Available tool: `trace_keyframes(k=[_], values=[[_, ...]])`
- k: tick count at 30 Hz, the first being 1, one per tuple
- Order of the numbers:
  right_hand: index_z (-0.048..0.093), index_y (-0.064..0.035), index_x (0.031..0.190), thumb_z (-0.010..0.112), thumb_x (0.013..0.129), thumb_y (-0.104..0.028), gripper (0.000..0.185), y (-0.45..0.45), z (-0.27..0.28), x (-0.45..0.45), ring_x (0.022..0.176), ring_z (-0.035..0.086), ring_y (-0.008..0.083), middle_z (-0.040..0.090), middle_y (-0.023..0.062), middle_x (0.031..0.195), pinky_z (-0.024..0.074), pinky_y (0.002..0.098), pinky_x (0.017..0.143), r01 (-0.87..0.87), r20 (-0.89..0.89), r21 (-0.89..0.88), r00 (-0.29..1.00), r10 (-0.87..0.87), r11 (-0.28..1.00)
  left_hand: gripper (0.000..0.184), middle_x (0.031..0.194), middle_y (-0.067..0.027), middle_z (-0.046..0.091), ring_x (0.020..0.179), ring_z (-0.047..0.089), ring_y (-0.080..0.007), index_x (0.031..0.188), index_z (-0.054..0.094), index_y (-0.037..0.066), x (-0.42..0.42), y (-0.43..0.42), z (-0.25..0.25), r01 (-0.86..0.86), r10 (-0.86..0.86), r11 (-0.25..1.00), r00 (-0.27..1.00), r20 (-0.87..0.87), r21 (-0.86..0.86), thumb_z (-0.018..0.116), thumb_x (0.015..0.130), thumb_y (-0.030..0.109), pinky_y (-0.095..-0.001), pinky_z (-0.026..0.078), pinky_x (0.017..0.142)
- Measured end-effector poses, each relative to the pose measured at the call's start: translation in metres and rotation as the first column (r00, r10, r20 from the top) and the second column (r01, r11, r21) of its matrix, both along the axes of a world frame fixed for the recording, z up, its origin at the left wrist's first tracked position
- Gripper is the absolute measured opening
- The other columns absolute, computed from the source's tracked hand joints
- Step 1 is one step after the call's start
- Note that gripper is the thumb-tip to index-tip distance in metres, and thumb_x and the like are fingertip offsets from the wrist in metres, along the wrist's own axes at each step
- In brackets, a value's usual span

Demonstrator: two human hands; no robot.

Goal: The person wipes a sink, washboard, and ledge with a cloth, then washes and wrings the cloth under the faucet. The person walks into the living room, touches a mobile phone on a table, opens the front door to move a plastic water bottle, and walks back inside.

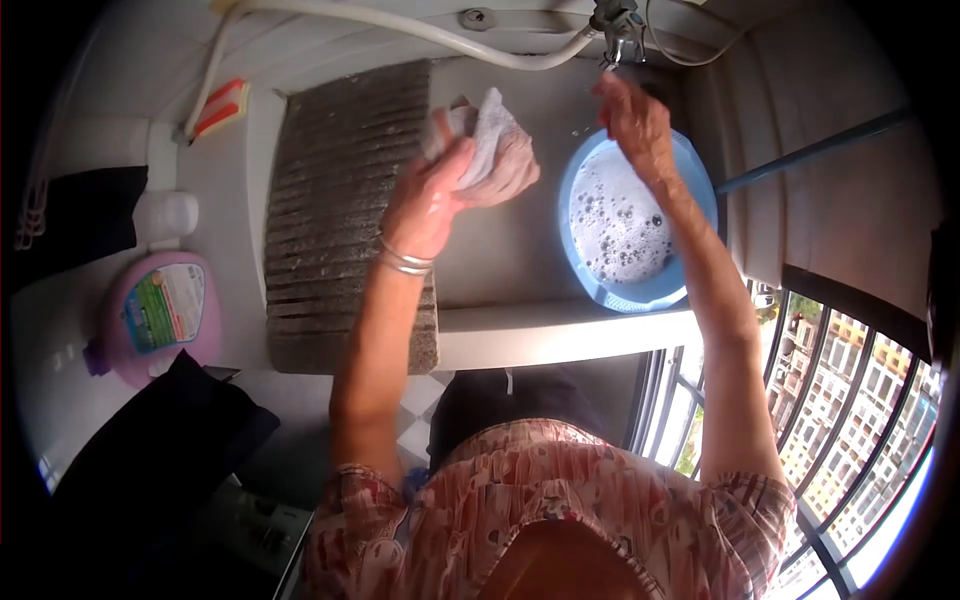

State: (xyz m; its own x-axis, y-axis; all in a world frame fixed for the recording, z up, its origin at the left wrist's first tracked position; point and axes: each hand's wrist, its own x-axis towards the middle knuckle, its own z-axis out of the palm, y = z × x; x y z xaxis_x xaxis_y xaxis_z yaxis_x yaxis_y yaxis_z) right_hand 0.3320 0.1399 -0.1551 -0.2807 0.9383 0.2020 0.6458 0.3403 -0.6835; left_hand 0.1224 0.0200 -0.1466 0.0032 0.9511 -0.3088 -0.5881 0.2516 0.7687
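Note:
My left hand [430, 195] is closed on a bunched, light grey cloth [492, 125], held above the sink near the edge of the ribbed washboard slab [345, 200]. Some of its fingers are blurred or hidden by the cloth. My right hand [638, 120] is just below the metal tap [622, 35], over the far rim of a light blue basin [590, 285]. Its fingers are loosely bent and apart, and I see nothing in them. Whether they touch the tap is unclear. Sudsy water with bubbles [620, 220] fills much of the basin.
A pink detergent bottle [165, 315] lies at the left, near dark cloth [80, 220]. An orange and white packet [222, 108] rests on the back left ledge. A pale hose [400, 30] runs along the back. Window bars [820, 400] stand at the right.

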Motion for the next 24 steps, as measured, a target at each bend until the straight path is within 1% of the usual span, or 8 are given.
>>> trace_keyframes(k=[2,4,6,9,12,16,21,24], values=[[0.060,-0.0030,0.094,0.044,0.088,-0.038,0.039,-0.023,-0.032,-0.014,0.068,0.062,0.0280,0.062,0.0154,0.073,0.0484,0.0344,0.064,-0.026,-0.112,-0.335,0.994,-0.012,0.942,0.035,0.103,-0.0068,0.059,0.097,0.055,-0.0172,0.113,0.051,0.001,-0.036,-0.019,0.010,0.171,-0.137,0.985,0.705,-0.695,-0.020,0.055,0.083,0.019,-0.0321,0.043,0.082],[0.058,-0.0015,0.100,0.050,0.085,-0.034,0.037,-0.042,-0.060,-0.045,0.080,0.062,0.0282,0.062,0.0195,0.081,0.0481,0.0347,0.072,-0.147,-0.273,-0.366,0.961,0.045,0.919,0.038,0.102,-0.0118,0.059,0.094,0.057,-0.0206,0.113,0.051,-0.001,-0.065,-0.033,-0.010,0.200,-0.086,0.978,0.626,-0.775,0.052,0.056,0.082,0.021,-0.0304,0.042,0.081],[0.053,-0.0059,0.111,0.050,0.084,-0.035,0.040,-0.053,-0.062,-0.090,0.091,0.057,0.0315,0.055,0.0191,0.105,0.0467,0.0380,0.076,-0.276,-0.355,-0.331,0.922,0.152,0.902,0.038,0.099,-0.0156,0.059,0.089,0.057,-0.0262,0.111,0.051,-0.002,-0.079,-0.036,-0.003,0.143,-0.313,0.910,-0.378,-0.871,-0.389,0.056,0.080,0.020,-0.0330,0.043,0.078],[0.050,-0.0105,0.116,0.044,0.086,-0.042,0.044,-0.059,-0.121,-0.181,0.108,0.044,0.0319,0.047,0.0163,0.116,0.0367,0.0382,0.090,-0.339,0.043,0.260,0.940,0.340,0.904,0.023,0.089,-0.0175,0.057,0.084,0.053,-0.0350,0.094,0.055,0.000,-0.108,-0.036,-0.081,-0.114,0.009,0.993,0.151,-0.989,-0.008,0.055,0.075,0.014,-0.0427,0.042,0.077],[0.053,-0.0091,0.105,0.042,0.085,-0.037,0.036,-0.101,-0.105,-0.211,0.100,0.045,0.0288,0.052,0.0137,0.104,0.0344,0.0380,0.087,-0.411,0.107,0.312,0.911,0.399,0.856,0.017,0.095,-0.0160,0.054,0.089,0.049,-0.0333,0.090,0.054,0.003,-0.101,-0.040,-0.107,0.025,0.351,0.932,-0.300,-0.887,0.361,0.053,0.075,0.012,-0.0435,0.037,0.081],[0.050,-0.0049,0.100,0.047,0.081,-0.021,0.026,-0.147,-0.090,-0.177,0.076,0.047,0.0279,0.048,0.0118,0.086,0.0367,0.0380,0.074,-0.421,-0.250,0.155,0.858,0.448,0.894,0.026,0.104,-0.0142,0.047,0.098,0.041,-0.0338,0.098,0.046,0.006,-0.065,-0.091,-0.068,0.077,0.201,0.979,-0.245,-0.948,0.188,0.053,0.073,0.008,-0.0437,0.032,0.084],[0.048,-0.0036,0.099,0.049,0.077,-0.017,0.026,-0.124,-0.102,-0.198,0.082,0.046,0.0276,0.048,0.0127,0.089,0.0365,0.0361,0.074,-0.444,-0.009,0.148,0.893,0.450,0.884,0.033,0.105,-0.0152,0.045,0.099,0.038,-0.0346,0.105,0.043,0.006,-0.093,-0.058,-0.073,0.090,-0.182,0.974,-0.237,-0.954,-0.208,0.055,0.076,0.014,-0.0459,0.030,0.084],[0.049,-0.0047,0.100,0.049,0.076,-0.017,0.027,-0.090,-0.103,-0.225,0.088,0.046,0.0273,0.049,0.0129,0.095,0.0357,0.0354,0.077,-0.420,0.110,0.102,0.906,0.410,0.902,0.029,0.106,-0.0147,0.047,0.102,0.040,-0.0340,0.103,0.046,0.006,-0.116,0.002,-0.099,-0.081,-0.009,0.996,-0.368,-0.930,0.023,0.053,0.077,0.016,-0.0442,0.033,0.084]])
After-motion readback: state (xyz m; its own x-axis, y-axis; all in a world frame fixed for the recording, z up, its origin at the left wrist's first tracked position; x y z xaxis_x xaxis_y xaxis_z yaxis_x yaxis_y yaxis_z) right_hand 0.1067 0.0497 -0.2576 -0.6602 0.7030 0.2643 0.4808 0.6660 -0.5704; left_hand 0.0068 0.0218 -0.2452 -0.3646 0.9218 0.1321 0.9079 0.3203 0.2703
